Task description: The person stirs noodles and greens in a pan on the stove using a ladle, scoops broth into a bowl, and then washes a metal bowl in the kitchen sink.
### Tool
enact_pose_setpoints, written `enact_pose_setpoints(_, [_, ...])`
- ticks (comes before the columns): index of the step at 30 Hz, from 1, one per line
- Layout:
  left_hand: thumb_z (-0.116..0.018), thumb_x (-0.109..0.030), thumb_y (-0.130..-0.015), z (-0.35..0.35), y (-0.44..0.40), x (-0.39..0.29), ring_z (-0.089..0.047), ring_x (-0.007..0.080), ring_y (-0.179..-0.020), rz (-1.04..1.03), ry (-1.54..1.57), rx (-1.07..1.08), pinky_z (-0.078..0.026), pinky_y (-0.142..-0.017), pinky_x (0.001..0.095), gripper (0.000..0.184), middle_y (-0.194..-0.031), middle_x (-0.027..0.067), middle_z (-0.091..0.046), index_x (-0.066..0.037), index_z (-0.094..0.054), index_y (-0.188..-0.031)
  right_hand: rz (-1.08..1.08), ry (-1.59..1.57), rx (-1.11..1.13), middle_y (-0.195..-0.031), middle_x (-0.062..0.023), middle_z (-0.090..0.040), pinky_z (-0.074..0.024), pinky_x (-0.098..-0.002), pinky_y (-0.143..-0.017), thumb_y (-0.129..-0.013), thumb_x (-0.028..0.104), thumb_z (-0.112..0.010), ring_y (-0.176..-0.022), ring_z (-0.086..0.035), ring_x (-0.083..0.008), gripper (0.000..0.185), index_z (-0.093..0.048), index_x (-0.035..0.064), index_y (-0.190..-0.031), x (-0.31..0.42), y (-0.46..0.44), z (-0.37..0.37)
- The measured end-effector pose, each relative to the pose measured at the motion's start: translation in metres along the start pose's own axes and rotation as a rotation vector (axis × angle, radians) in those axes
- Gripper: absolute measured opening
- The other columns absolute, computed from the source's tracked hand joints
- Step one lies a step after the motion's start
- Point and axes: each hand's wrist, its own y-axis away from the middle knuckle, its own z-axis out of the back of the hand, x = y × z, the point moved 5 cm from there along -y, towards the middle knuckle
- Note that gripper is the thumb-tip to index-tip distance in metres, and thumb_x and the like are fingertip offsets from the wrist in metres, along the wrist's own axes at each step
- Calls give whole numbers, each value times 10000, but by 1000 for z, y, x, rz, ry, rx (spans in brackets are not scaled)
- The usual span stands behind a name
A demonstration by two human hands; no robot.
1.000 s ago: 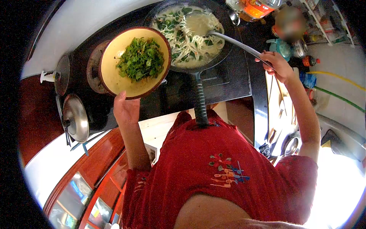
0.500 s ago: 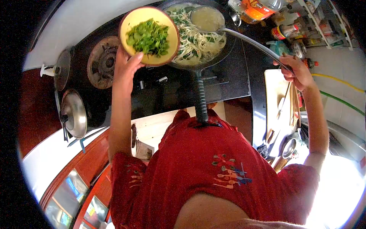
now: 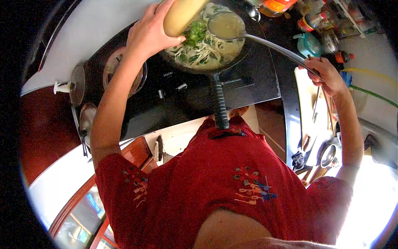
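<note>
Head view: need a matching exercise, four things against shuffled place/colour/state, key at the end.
1. bowl
2. ladle
3. pan
4. clothing

A. red, with stitched patterns
B. gripped by the right hand
C. contains noodles
D. tipped, in the left hand

Pairs: 1-D; 2-B; 3-C; 4-A

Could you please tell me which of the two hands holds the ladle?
The right hand grips the ladle; the left hand instead holds the yellow bowl, tipped over the pan.
</note>
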Motion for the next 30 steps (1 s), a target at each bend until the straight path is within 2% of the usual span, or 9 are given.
enact_pose_setpoints(4, [-779, -331, -526, 4, -9, 0, -476, 330, -1075, -5, 43, -89, -419, -870, 406, 970, -1194, 176, -435, -93, -294, -1332, 22, 1, -20, -473, 49, -331, -192, -214, -378, -871, 274, -478, -402, -257, -45, 287, -602, 19, -825, 3, 5, 3])
enact_pose_setpoints(7, [-776, -349, -609, -37, -16, 47, -561, 218, -1009, 11, 624, -54, -449, -844, 320, 854, -1194, 138, -497, -32, -352, -1280, 24, 8, -12, -467, 51, -337, -193, -214, -379, -868, 275, -483, -400, -262, -43, 285, -607, 21, -829, 8, 9, 6])
enact_pose_setpoints(12, [-724, -435, -644, -80, 12, 62, -537, 308, -1023, 438, 1127, -57, -478, -838, 411, 911, -1180, 209, -462, -19, -273, -1317, 40, 16, -19, -460, 54, -339, -192, -217, -374, -860, 293, -495, -394, -267, -39, 299, -617, 23, -816, 29, 21, 9])
enact_pose_setpoints(17, [-651, -393, -753, -122, 47, 45, -546, 204, -904, 578, 1745, -105, -464, -766, 332, 565, -1069, 96, -535, -34, -453, -1141, 78, 54, 1, -454, 55, -334, -181, -220, -366, -857, 274, -503, -384, -270, -40, 301, -617, -3, -833, 60, 32, -1])
enact_pose_setpoints(20, [-573, -492, -778, -143, 62, 39, -508, 145, -913, 711, 1872, -107, -414, -735, 320, 529, -1058, 31, -550, -116, -469, -1136, 95, 51, 85, -454, 53, -333, -185, -220, -362, -861, 262, -497, -378, -280, -38, 298, -606, -15, -851, 75, 30, -13])
enact_pose_setpoints(23, [-512, -551, -786, -133, 66, 20, -486, 148, -964, 739, 1900, -188, -388, -762, 352, 553, -1110, 22, -544, -143, -465, -1157, 84, 72, 112, -453, 38, -364, -200, -207, -377, -862, 224, -465, -377, -290, -30, 265, -595, -1, -808, 86, 30, -27])
enact_pose_setpoints(24, [-476, -580, -788, -130, 67, 16, -463, 176, -1067, 700, 1866, -218, -366, -849, 398, 606, -1187, 34, -519, -153, -440, -1216, 93, 97, 124, -453, 43, -355, -195, -211, -373, -865, 232, -475, -379, -286, -32, 268, -596, -3, -820, 88, 30, -30])
enact_pose_setpoints(28, [-504, -548, -785, -118, 66, 5, -385, 230, -1206, 529, 2063, -190, -309, -995, 445, 677, -1303, 52, -422, -134, -366, -1303, 133, 234, 123, -456, 53, -346, -198, -218, -376, -873, 264, -492, -389, -290, -39, 281, -588, 7, -810, 99, 33, -42])
enact_pose_setpoints(30, [-502, -540, -789, -116, 67, 8, -393, 231, -1198, 513, 2084, -225, -311, -992, 440, 663, -1295, 55, -429, -127, -379, -1293, 173, 363, 87, -464, 36, -364, -223, -230, -388, -871, 270, -496, -399, -313, -58, 281, -572, 16, -778, 106, 39, -48])
